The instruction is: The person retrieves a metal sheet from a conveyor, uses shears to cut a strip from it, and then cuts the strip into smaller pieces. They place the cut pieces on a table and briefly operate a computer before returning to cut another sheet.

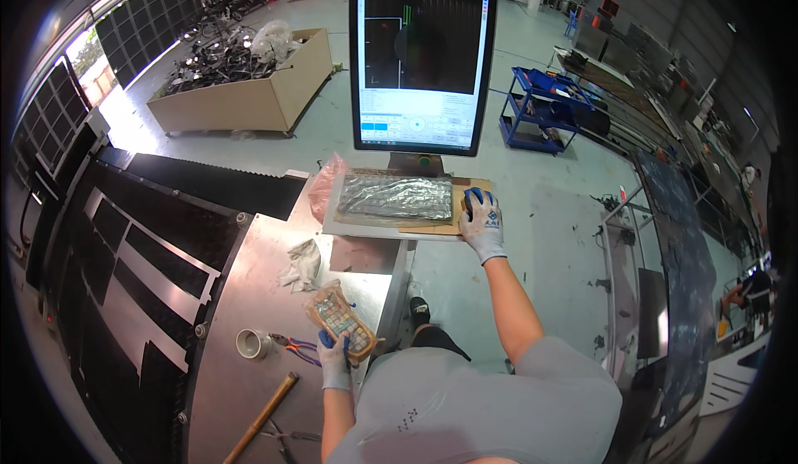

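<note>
Keypad controller [347, 324], wrapped in clear film, sits at 7 o'clock from the middle of my view, over the near end of the metal counter [218, 393]; whether it touches the metal, I can't tell. My left hand [335, 362] has its fingers clasped on the controller's near left edge. At 2 o'clock from it, my right hand [482, 224] has its fingers curled over the right end of the tray [366, 229], beside the film-wrapped keyboard [395, 198]; anything under the palm is hidden. I read this step as working the controls beneath the lit monitor [422, 56] at 12 o'clock. To me, the next move calls for a steady left hold and small right-hand motions, clear of the pliers [295, 348] at 8 o'clock from the controller.
</note>
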Demonstrator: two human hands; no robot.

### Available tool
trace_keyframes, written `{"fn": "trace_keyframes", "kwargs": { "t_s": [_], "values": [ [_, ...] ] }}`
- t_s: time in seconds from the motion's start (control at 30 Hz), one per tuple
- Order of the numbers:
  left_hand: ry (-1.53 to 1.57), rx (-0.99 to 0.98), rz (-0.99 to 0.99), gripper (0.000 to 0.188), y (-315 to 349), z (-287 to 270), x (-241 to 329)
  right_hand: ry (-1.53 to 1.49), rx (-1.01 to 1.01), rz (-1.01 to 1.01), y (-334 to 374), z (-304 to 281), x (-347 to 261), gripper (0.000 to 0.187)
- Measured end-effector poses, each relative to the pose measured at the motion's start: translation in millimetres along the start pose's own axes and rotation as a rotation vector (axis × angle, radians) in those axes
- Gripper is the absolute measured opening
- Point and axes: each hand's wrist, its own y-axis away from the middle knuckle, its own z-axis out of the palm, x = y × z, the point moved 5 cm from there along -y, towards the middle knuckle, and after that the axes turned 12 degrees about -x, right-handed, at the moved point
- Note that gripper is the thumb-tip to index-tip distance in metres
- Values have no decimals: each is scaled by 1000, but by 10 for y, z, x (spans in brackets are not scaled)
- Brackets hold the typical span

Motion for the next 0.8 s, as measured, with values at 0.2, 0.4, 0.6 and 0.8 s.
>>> {"fn": "trace_keyframes", "kwargs": {
  "t_s": [0.2,0.4,0.6,0.8],
  "values": [
    [-148,-3,-45,41,-60,-19,-162,-81,45,11,21,15,-8,55],
    [-303,74,-56,42,-67,-2,-116,-52,81,16,-18,-41,-29,60],
    [-430,141,-76,51,-46,-48,-171,-51,75,43,1,-53,-32,61],
    [-586,217,-48,51,97,61,-26,-55,69,37,-8,-21,-11,60]
  ]
}}
